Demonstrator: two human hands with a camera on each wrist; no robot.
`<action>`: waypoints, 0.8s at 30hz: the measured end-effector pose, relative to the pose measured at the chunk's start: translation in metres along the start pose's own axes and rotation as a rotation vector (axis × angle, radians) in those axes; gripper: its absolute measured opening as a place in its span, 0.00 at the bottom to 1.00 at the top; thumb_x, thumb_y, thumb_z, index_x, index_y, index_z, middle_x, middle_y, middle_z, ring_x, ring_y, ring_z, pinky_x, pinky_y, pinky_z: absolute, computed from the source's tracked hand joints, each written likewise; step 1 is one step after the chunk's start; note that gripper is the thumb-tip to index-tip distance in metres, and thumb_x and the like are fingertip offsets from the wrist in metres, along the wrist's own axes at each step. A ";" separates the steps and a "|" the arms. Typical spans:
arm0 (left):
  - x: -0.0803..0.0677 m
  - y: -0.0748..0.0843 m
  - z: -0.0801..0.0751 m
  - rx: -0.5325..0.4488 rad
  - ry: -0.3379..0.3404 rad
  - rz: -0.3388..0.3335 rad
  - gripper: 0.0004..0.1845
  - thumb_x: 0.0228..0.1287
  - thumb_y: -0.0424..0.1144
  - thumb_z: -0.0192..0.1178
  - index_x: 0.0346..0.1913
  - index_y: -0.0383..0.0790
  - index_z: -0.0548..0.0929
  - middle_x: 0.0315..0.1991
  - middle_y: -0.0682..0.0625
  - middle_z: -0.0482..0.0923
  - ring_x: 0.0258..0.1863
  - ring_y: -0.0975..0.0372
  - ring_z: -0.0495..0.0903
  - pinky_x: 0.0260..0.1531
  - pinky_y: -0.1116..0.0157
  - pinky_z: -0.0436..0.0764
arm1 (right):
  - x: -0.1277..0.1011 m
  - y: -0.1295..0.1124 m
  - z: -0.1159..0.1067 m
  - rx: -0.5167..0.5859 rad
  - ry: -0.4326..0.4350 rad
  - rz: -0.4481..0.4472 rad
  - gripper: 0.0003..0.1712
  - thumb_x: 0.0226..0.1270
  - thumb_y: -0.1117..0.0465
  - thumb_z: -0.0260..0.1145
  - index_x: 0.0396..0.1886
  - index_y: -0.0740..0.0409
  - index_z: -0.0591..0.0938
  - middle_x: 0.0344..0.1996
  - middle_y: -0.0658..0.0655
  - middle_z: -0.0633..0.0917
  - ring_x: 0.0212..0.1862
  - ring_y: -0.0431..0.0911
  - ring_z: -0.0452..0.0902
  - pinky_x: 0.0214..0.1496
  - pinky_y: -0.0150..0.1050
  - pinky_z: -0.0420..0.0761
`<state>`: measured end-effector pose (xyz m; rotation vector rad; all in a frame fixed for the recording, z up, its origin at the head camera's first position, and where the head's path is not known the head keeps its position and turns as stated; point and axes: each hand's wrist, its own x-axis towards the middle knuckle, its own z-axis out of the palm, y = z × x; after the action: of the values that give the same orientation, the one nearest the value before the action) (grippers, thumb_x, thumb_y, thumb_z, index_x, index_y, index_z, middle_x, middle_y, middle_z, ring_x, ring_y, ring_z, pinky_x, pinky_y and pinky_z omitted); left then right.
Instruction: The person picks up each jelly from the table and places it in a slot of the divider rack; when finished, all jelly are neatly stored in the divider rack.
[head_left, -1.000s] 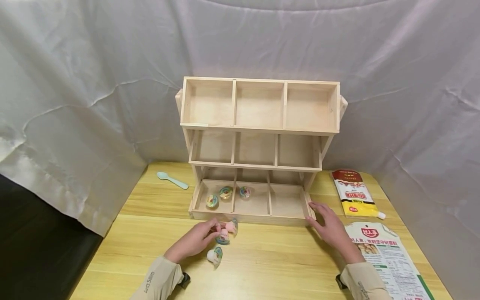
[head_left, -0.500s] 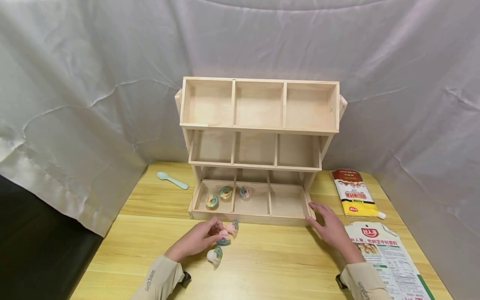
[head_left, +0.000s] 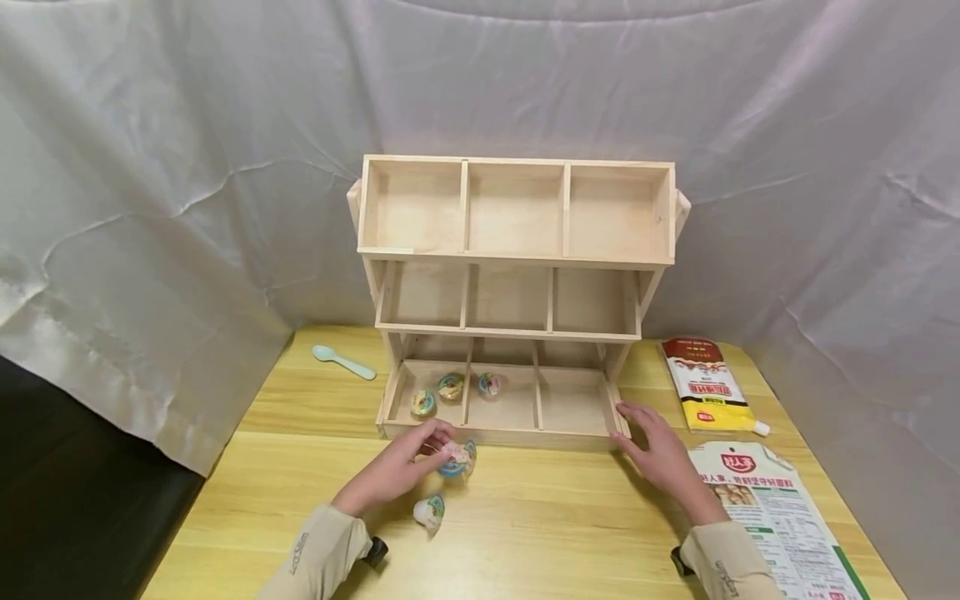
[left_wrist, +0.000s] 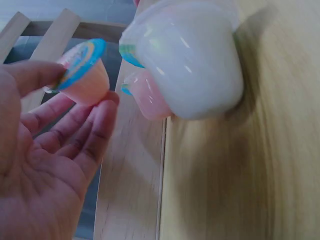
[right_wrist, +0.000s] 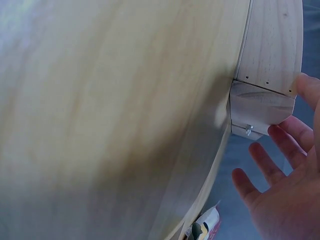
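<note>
Two hands work at the front of a three-tier wooden rack (head_left: 514, 250) that stands on the light wooden bench (head_left: 525, 517). The left hand (head_left: 396, 468) pinches a pink jelly cup (head_left: 452, 452) between thumb and fingertips, just in front of the rack's lowest tray, at about 6 o'clock from its left compartment. In the left wrist view the same cup (left_wrist: 84, 75) sits at the tips of the fingers (left_wrist: 97, 125), its blue-rimmed foil lid turned toward the thumb. Another jelly cup with a blue lid (head_left: 459, 463) lies touching or just beside it at 4 o'clock. A white jelly cup (head_left: 431, 510) lies on its side on the bench, near the left wrist at 5 o'clock from the hand.

Three more cups are in the bottom tray: a yellow-lidded cup (head_left: 423, 403) and a second cup (head_left: 451, 386) in the left compartment, and a third cup (head_left: 489, 384) at the left edge of the middle compartment.

The right hand (head_left: 660, 454) lies with its fingers spread and relaxed, grasping nothing, its fingertips at the rack's lower right corner (right_wrist: 260, 107); whether they touch the wood cannot be told.

At 10 o'clock from the rack's base a mint-green spoon (head_left: 342, 362) lies on the bench. At 3 o'clock lies a yellow and red sauce pouch (head_left: 707, 385), with a printed snack bag (head_left: 772, 517) nearer the person. A white cloth (head_left: 187, 167) hangs behind.
</note>
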<state>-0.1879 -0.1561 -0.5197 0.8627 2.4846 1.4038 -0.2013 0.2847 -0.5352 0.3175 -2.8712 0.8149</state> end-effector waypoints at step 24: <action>0.013 0.004 0.000 -0.181 0.001 -0.007 0.16 0.72 0.45 0.51 0.58 0.48 0.78 0.53 0.57 0.76 0.42 0.55 0.77 0.41 0.61 0.80 | -0.001 -0.001 -0.001 0.005 0.002 -0.004 0.35 0.67 0.44 0.61 0.69 0.56 0.68 0.67 0.64 0.67 0.67 0.64 0.60 0.65 0.66 0.60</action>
<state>-0.1966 -0.1470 -0.5146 0.8156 2.3137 1.5971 -0.2005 0.2845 -0.5341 0.3221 -2.8665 0.8216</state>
